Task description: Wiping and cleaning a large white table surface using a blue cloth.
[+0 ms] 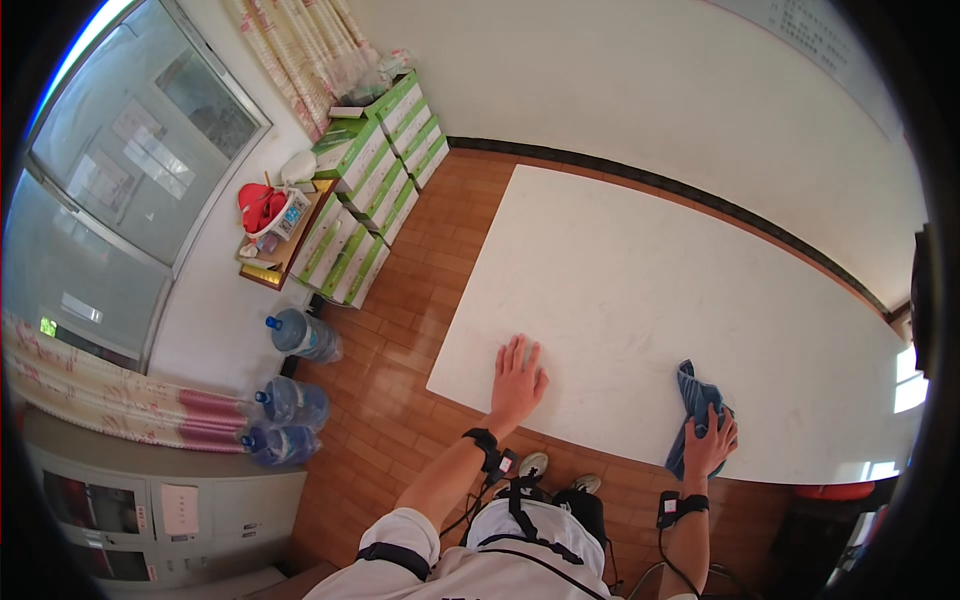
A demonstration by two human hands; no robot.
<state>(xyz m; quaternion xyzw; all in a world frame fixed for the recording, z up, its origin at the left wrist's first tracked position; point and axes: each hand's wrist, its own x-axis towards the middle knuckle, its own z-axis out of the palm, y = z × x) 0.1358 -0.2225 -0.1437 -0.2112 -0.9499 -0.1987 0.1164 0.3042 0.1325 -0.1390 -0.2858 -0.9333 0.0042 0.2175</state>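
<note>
My left hand (pixel 517 382) lies palm down near the left front corner of a large white tabletop (pixel 600 300), its fingers spread and nothing in it. Toward the front right edge, my right hand (pixel 710 442) presses on a crumpled blue striped cloth (pixel 697 397) with its fingers bent over the fabric. Part of the cloth reaches away from the hand over the table; another part lies at the table's front edge. Faint smudges mark the white surface between the hands. Both wrists wear black straps with small devices and cables.
Green-and-white cardboard boxes (pixel 360 172) are stacked at the back left, beside a small stand holding a white basket (pixel 291 216) with red fabric. Several large blue water bottles (pixel 311 337) stand on the floor at left. A grey cabinet (pixel 195 510) is at the lower left.
</note>
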